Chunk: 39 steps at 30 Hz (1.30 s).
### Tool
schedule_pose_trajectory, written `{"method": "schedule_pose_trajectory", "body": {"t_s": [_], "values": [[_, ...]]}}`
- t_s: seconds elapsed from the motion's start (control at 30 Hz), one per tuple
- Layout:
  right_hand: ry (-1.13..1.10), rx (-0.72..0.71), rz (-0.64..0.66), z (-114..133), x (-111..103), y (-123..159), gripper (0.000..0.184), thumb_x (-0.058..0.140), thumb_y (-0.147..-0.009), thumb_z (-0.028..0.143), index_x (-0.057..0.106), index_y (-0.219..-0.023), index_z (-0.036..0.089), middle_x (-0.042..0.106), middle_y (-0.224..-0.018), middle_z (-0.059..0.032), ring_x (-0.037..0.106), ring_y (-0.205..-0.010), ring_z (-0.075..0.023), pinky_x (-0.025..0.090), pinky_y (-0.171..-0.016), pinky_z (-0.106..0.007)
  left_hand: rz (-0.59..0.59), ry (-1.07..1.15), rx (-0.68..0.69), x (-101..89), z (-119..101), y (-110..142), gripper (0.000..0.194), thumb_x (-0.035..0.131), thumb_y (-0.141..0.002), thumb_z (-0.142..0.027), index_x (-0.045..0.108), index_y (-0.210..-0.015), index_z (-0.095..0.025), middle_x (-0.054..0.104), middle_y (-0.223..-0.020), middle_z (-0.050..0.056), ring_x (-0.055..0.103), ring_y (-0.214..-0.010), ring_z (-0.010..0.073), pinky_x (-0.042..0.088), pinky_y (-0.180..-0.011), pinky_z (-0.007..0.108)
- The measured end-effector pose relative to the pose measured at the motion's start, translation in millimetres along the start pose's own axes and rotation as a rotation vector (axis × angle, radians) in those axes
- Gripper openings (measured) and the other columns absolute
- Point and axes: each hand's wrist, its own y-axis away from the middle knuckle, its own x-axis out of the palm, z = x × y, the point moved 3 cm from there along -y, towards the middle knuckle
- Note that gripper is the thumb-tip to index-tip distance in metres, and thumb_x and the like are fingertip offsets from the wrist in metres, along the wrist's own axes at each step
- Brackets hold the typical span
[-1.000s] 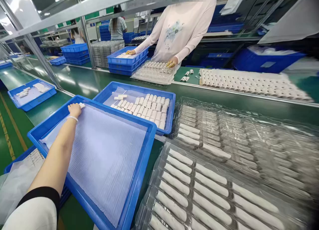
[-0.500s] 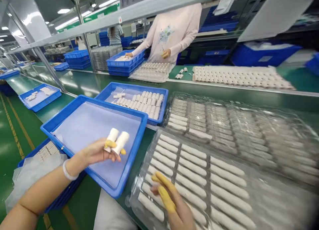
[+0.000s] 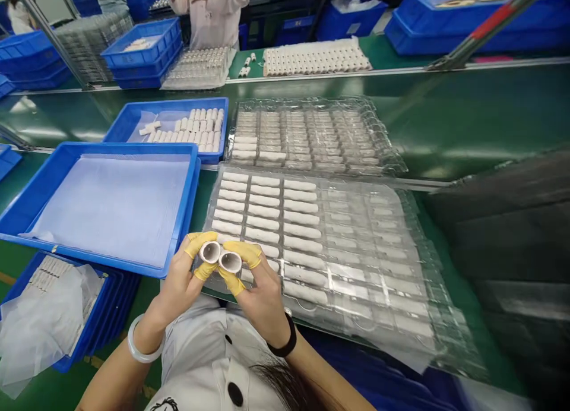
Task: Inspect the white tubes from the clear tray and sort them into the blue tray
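Observation:
Both hands are together in front of my body, with yellow covers on the thumbs and fingertips. My left hand (image 3: 181, 275) pinches one short white tube (image 3: 200, 252), its open end facing me. Beside it, a second white tube (image 3: 240, 261) is pinched by my right hand (image 3: 262, 289). The two tubes sit side by side, touching or nearly so, and their hollow insides show. Beyond and to the right of my hands lies a clear plastic blister tray (image 3: 307, 280) with white sticks in its left columns.
A blue tray (image 3: 192, 179) lined with a white sheet (image 3: 116, 203) is at left. Behind it, another blue tray (image 3: 225, 111) holds many short tubes. A second clear tray (image 3: 312, 105) lies behind. Stacked blue bins (image 3: 120, 316) stand low left. A co-worker (image 3: 214, 19) stands across the bench.
My left hand has come right from over the blue tray, where it held both tubes. My right hand has joined it and now holds one tube. The view has swung right and down.

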Motion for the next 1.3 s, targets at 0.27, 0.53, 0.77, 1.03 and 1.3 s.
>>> {"method": "schedule_pose_trajectory", "body": {"t_s": [0.27, 0.53, 0.77, 1.03, 1.3], "values": [[0.083, -0.094, -0.028, 15.8, -14.2, 8.8, 0.032, 0.064, -0.088, 0.015, 0.059, -0.118, 0.024, 0.071, -0.101, -0.007, 0.066, -0.093, -0.0208, 0.057, -0.079, -0.037, -0.025, 0.025, 0.043, 3.6, -13.9, 12.0, 0.037, 0.061, -0.09, -0.019, 0.06, -0.127, -0.025, 0.064, -0.118, 0.009, 0.059, -0.113, 0.022, 0.048, -0.098, 0.037], [0.108, -0.106, -0.059, 21.7, -21.9, 17.5, 0.036, 0.065, -0.086, 0.011, 0.06, -0.119, 0.024, 0.071, -0.101, -0.0073, 0.066, -0.093, -0.0207, 0.056, -0.081, -0.036, -0.009, 0.03, 0.059, 6.9, -23.2, 16.9, 0.036, 0.061, -0.09, -0.017, 0.061, -0.125, -0.026, 0.064, -0.118, 0.009, 0.059, -0.112, 0.0214, 0.047, -0.099, 0.036], [0.185, -0.151, -0.08, 22.1, -29.3, 17.2, 0.044, 0.063, -0.086, 0.009, 0.057, -0.126, 0.025, 0.07, -0.103, -0.0082, 0.065, -0.094, -0.0219, 0.056, -0.079, -0.038, -0.151, 0.237, -0.169, 7.5, -32.6, 16.8, 0.018, 0.06, -0.091, -0.03, 0.061, -0.106, -0.021, 0.063, -0.093, 0.004, 0.062, -0.085, 0.016, 0.051, -0.081, 0.029], [0.346, -0.318, -0.064, 17.3, -27.9, 23.8, 0.055, 0.062, -0.086, 0.007, 0.048, -0.138, 0.019, 0.07, -0.107, -0.0128, 0.063, -0.096, -0.0248, 0.057, -0.076, -0.041, -0.091, 0.215, -0.368, 23.2, -50.3, -5.2, 0.016, 0.075, -0.075, -0.028, 0.064, -0.073, -0.017, 0.064, -0.072, 0.0, 0.058, -0.066, 0.0118, 0.049, -0.063, 0.022], [0.236, -0.132, -0.095, 15.4, -34.6, 28.2, 0.043, 0.062, -0.088, 0.01, 0.054, -0.129, 0.022, 0.07, -0.102, -0.0102, 0.065, -0.094, -0.0226, 0.057, -0.077, -0.038, -0.01, 0.473, -0.453, 30.7, -41.7, -0.2, 0.014, 0.077, -0.075, -0.028, 0.071, -0.082, -0.017, 0.068, -0.077, 0.001, 0.06, -0.064, 0.0105, 0.05, -0.059, 0.02]]}}
